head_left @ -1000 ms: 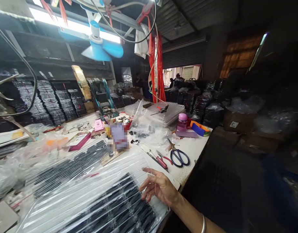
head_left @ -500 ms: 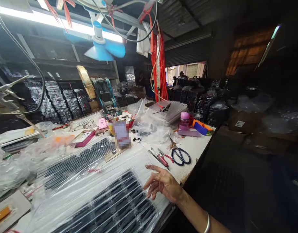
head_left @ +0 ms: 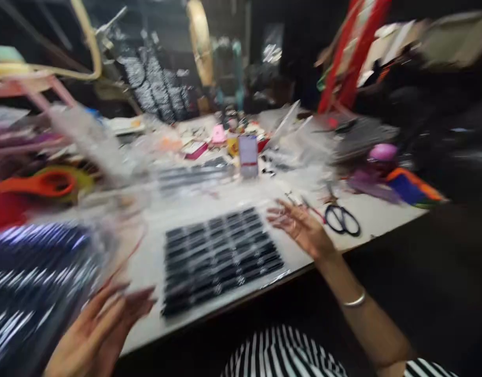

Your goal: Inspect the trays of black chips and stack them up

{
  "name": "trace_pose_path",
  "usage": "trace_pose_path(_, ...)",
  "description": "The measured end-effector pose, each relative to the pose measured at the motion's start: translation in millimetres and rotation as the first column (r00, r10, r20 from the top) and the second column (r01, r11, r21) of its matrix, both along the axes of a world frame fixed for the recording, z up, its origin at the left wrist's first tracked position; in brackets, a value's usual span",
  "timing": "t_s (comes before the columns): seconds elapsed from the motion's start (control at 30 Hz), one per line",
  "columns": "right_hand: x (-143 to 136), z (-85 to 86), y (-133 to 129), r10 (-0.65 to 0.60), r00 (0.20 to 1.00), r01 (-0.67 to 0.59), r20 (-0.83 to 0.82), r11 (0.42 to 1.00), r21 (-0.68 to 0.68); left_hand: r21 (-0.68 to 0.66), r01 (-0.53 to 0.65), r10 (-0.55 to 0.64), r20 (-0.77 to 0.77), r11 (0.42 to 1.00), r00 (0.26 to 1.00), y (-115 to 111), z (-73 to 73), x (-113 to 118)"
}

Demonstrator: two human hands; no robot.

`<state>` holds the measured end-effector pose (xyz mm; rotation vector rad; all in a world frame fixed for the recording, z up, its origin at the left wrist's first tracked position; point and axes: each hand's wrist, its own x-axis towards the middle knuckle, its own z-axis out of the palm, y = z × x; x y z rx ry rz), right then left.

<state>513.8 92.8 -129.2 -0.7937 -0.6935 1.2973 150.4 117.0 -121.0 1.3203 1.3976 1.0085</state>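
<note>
A dark gridded panel [head_left: 221, 254] in clear wrap lies flat near the front edge of the white table [head_left: 146, 335]. My right hand [head_left: 299, 225] is raised by the panel's right side, fingers spread, holding nothing. At the lower left, my left hand [head_left: 99, 330] has its fingers apart and nothing in it. It is between the panel and a stack of dark, shiny wrapped sheets [head_left: 32, 283]; whether it touches the stack is unclear. Scissors [head_left: 342, 220] with dark blue handles lie just beyond my right hand. The view is blurred by motion.
A phone [head_left: 248, 155] stands upright behind the panel. Clear plastic bags [head_left: 307, 146] lie at the back. A purple bottle [head_left: 382, 157] and an orange and blue object [head_left: 416, 187] sit at the right end. Orange-handled scissors [head_left: 56, 181] are at the left.
The view has swung down and left. My left hand has come into view with the stack at the left. My right hand remains open, and the panel now shows whole.
</note>
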Motion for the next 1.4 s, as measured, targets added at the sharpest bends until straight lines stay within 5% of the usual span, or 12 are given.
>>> trace_pose_path(0.07, 1.8, 5.9, 5.9, 0.074, 0.997, -0.074, 0.001, 0.997, -0.035, -0.048, -0.171, 0.177, 0.195, 0.984, 0.965, -10.6, 5.1, -6.4)
trace_pose_path(0.2, 4.6, 20.3, 19.6, 0.02, 0.967, -0.012, 0.253, 0.999, -0.034, 0.031, -0.205, 0.175, 0.411, 0.978, 0.895, -4.6, 17.2, -5.0)
trace_pose_path(0.43, -0.6, 39.3, 25.4, -0.068, 0.918, 0.058, 0.391, 0.998, 0.037, 0.183, -0.142, 0.048, 0.442, 0.973, 0.896, -3.2, 26.1, -7.6)
trace_pose_path(0.8, 2.7, 43.7, 7.9, 0.082, 0.928, -0.116, 0.364, 0.991, 0.071, 0.104, -0.169, 0.105, 0.454, 0.98, 0.885, 8.0, 18.5, -12.2)
trace_pose_path(1.0, 11.8, 13.9, -11.9, 0.232, 0.899, -0.199, 0.371, 0.972, -0.125, -0.01, -0.29, 0.289, 0.143, 0.957, 0.947, -5.9, -11.8, -23.6)
trace_pose_path(1.13, 18.5, -11.3, -29.3, 0.354, 0.82, -0.217, 0.449, 0.919, -0.33, -0.025, -0.197, 0.178, -0.335, 0.98, 0.925, -23.0, -32.6, -39.3)
trace_pose_path(1.27, 24.0, -21.5, -38.5, 0.411, 0.583, -0.117, 0.701, 0.896, -0.429, -0.03, -0.05, 0.022, -0.596, 0.998, 0.802, -29.7, -37.8, -51.7)
trace_pose_path(1.4, 28.6, -17.8, -26.4, 0.258, 0.305, 0.012, 0.917, 0.961, -0.275, 0.068, -0.038, 0.076, -0.721, 0.997, 0.689, -20.7, -21.7, -50.8)
